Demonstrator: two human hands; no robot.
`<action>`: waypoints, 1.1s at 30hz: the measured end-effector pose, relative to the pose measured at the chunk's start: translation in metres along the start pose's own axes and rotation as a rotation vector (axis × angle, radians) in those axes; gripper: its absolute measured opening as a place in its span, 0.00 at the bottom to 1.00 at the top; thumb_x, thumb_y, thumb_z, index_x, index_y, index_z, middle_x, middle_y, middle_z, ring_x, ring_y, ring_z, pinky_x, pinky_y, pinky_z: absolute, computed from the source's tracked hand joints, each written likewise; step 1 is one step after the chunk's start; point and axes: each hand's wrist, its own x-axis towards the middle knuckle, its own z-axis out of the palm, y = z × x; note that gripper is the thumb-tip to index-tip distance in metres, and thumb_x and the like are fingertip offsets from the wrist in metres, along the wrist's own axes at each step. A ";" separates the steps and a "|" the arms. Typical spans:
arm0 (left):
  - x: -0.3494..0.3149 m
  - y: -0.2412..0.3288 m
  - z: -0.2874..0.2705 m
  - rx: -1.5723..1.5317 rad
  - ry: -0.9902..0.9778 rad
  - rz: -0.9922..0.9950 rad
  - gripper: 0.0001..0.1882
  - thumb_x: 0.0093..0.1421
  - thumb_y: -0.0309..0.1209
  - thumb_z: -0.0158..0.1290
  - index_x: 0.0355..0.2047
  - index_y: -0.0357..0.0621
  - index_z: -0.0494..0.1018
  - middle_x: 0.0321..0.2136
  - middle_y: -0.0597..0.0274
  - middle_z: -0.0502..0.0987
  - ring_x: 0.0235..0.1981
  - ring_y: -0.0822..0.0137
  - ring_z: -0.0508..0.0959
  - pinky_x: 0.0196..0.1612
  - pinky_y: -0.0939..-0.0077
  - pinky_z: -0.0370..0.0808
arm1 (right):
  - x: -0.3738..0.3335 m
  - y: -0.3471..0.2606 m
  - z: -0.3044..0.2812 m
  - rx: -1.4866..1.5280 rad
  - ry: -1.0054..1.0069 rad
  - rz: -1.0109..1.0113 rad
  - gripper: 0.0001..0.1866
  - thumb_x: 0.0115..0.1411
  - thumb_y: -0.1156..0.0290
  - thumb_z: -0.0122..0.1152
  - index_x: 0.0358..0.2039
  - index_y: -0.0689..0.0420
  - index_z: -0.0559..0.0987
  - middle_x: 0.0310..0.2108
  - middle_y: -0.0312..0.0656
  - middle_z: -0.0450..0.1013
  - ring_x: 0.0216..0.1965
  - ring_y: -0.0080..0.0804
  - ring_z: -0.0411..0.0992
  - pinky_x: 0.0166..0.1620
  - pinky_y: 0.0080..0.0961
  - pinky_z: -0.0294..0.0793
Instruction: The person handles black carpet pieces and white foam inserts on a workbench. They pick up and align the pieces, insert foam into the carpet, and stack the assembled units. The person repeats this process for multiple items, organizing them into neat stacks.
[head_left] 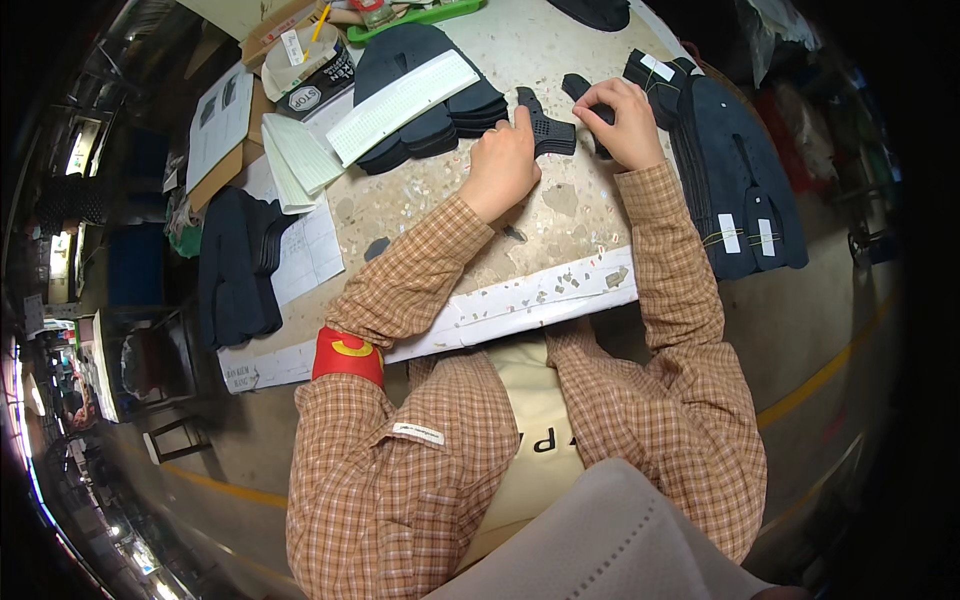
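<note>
Here, in the head view, the left hand (504, 165) is partly curled, index finger touching the perforated black piece (555, 138) on the tabletop (520, 248); I cannot tell whether it grips. The right hand (628, 128), thumb and forefinger together, is at another black piece (575, 87), its hold unclear. A banded bundle (720, 130) lies to the right.

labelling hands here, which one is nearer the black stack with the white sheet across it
Left. The left hand is close by the right end of the black stack, at a perforated piece; the right hand is farther right, by another dark piece.
</note>
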 end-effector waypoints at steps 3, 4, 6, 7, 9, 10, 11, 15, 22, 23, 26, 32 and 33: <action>0.000 -0.003 -0.002 -0.011 0.090 0.051 0.39 0.45 0.37 0.67 0.53 0.35 0.62 0.33 0.43 0.75 0.31 0.46 0.80 0.36 0.59 0.79 | -0.001 -0.002 0.001 0.004 -0.019 -0.020 0.07 0.50 0.67 0.68 0.28 0.54 0.82 0.36 0.36 0.75 0.44 0.39 0.69 0.50 0.33 0.67; 0.002 -0.005 -0.003 -0.006 0.189 0.114 0.36 0.46 0.38 0.67 0.52 0.37 0.64 0.34 0.45 0.75 0.32 0.47 0.80 0.37 0.60 0.79 | -0.001 -0.003 0.003 0.014 -0.058 -0.011 0.07 0.50 0.67 0.68 0.28 0.55 0.83 0.37 0.38 0.75 0.44 0.39 0.68 0.50 0.33 0.67; 0.011 -0.009 -0.007 -0.050 0.273 0.259 0.30 0.47 0.38 0.66 0.49 0.40 0.69 0.35 0.49 0.75 0.33 0.49 0.79 0.39 0.63 0.78 | -0.003 -0.006 0.006 0.023 -0.087 -0.039 0.07 0.50 0.67 0.68 0.27 0.55 0.83 0.38 0.40 0.75 0.45 0.41 0.68 0.51 0.35 0.69; 0.022 -0.013 -0.010 -0.100 0.257 0.340 0.27 0.48 0.38 0.66 0.46 0.41 0.72 0.35 0.51 0.75 0.34 0.51 0.79 0.39 0.64 0.78 | -0.004 -0.008 0.009 0.014 -0.084 -0.038 0.06 0.49 0.68 0.68 0.26 0.55 0.83 0.39 0.41 0.74 0.45 0.42 0.68 0.51 0.35 0.69; 0.031 -0.017 -0.010 -0.236 0.133 0.328 0.17 0.50 0.36 0.64 0.38 0.42 0.77 0.36 0.55 0.75 0.34 0.56 0.80 0.39 0.66 0.78 | -0.005 -0.012 0.013 -0.002 -0.092 -0.045 0.06 0.48 0.68 0.68 0.25 0.56 0.82 0.38 0.41 0.74 0.45 0.42 0.68 0.51 0.35 0.70; 0.033 -0.018 -0.010 -0.236 0.109 0.336 0.17 0.49 0.35 0.65 0.37 0.41 0.77 0.36 0.54 0.75 0.35 0.54 0.79 0.40 0.64 0.77 | -0.005 -0.014 0.014 -0.016 -0.104 -0.031 0.05 0.48 0.69 0.68 0.25 0.56 0.82 0.38 0.41 0.74 0.45 0.43 0.68 0.51 0.35 0.70; 0.035 -0.020 -0.009 -0.231 0.086 0.337 0.17 0.48 0.35 0.66 0.36 0.41 0.77 0.35 0.53 0.75 0.36 0.52 0.79 0.41 0.63 0.77 | -0.006 -0.017 0.015 -0.046 -0.091 -0.034 0.05 0.47 0.70 0.68 0.23 0.56 0.81 0.37 0.39 0.73 0.45 0.41 0.68 0.50 0.34 0.70; 0.037 -0.024 -0.009 -0.223 0.050 0.345 0.17 0.47 0.35 0.66 0.35 0.41 0.77 0.33 0.54 0.76 0.34 0.51 0.79 0.40 0.61 0.77 | -0.007 -0.027 0.013 -0.150 -0.070 -0.060 0.04 0.47 0.71 0.67 0.22 0.57 0.81 0.36 0.36 0.72 0.45 0.36 0.68 0.47 0.33 0.72; 0.039 -0.026 -0.012 -0.209 0.071 0.371 0.13 0.52 0.33 0.61 0.37 0.45 0.77 0.33 0.58 0.78 0.30 0.59 0.81 0.36 0.66 0.78 | 0.000 -0.024 0.009 -0.295 0.027 -0.036 0.04 0.47 0.70 0.68 0.24 0.55 0.82 0.34 0.34 0.73 0.43 0.34 0.69 0.44 0.31 0.73; 0.039 -0.026 -0.013 -0.245 0.099 0.369 0.12 0.53 0.32 0.61 0.38 0.45 0.77 0.32 0.57 0.79 0.30 0.59 0.81 0.35 0.66 0.78 | -0.001 -0.020 0.007 -0.260 0.051 0.009 0.04 0.47 0.70 0.68 0.24 0.55 0.83 0.33 0.33 0.73 0.43 0.35 0.69 0.43 0.31 0.73; 0.040 -0.028 -0.015 -0.244 0.091 0.332 0.11 0.54 0.30 0.58 0.39 0.46 0.76 0.31 0.56 0.79 0.29 0.59 0.81 0.34 0.65 0.78 | -0.003 -0.014 0.007 -0.120 0.011 0.063 0.05 0.49 0.68 0.69 0.26 0.54 0.84 0.34 0.34 0.75 0.43 0.38 0.69 0.46 0.32 0.72; 0.039 -0.026 -0.011 -0.193 0.128 0.384 0.15 0.51 0.34 0.63 0.38 0.48 0.75 0.30 0.57 0.79 0.28 0.60 0.80 0.33 0.67 0.77 | -0.010 -0.023 0.019 -0.117 -0.130 0.070 0.05 0.49 0.68 0.67 0.26 0.55 0.84 0.36 0.36 0.76 0.44 0.39 0.69 0.47 0.34 0.73; 0.038 -0.027 -0.010 -0.186 0.113 0.381 0.16 0.50 0.35 0.64 0.38 0.48 0.75 0.30 0.57 0.79 0.28 0.60 0.80 0.33 0.67 0.77 | -0.011 -0.025 0.019 -0.146 -0.114 0.054 0.05 0.49 0.68 0.67 0.26 0.54 0.85 0.37 0.35 0.76 0.44 0.38 0.70 0.46 0.34 0.74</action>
